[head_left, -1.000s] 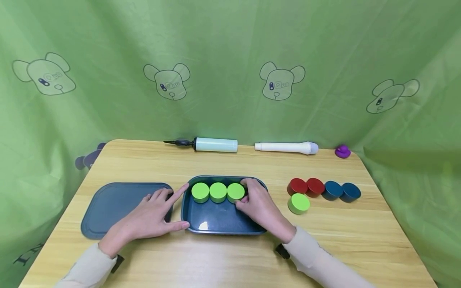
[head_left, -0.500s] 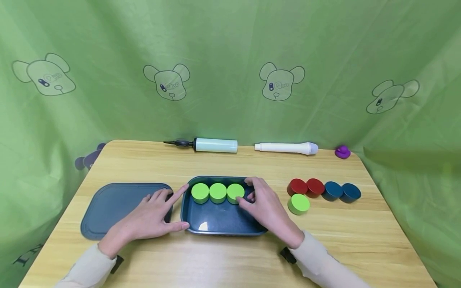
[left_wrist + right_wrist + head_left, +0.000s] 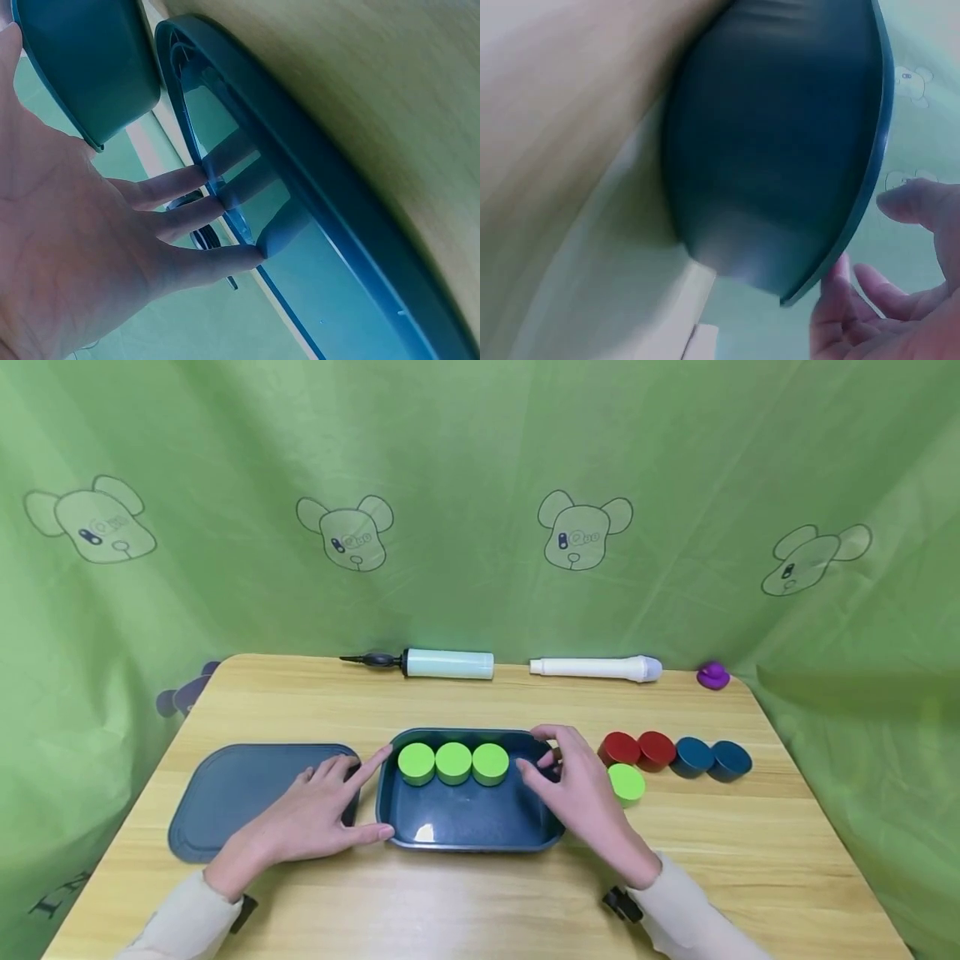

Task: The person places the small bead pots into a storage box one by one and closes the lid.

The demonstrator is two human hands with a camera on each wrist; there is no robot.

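Left hand (image 3: 315, 814), fingers spread wide, touched the dark-blue tray (image 3: 480, 822) at lower centre of frame and the lid (image 3: 232, 802) at lower left; right hand (image 3: 588, 793), thumb and forefinger parted, hung over the tray's right end, apart from three lime-green discs (image 3: 453, 764) lined along its upper side.

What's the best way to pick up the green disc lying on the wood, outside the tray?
Probably pinch the green disc by its curved wall, at left and right, coming from above and the near side. It lies flat with its round face up, and the left red disc sits close behind it, so the far edge looks crowded.
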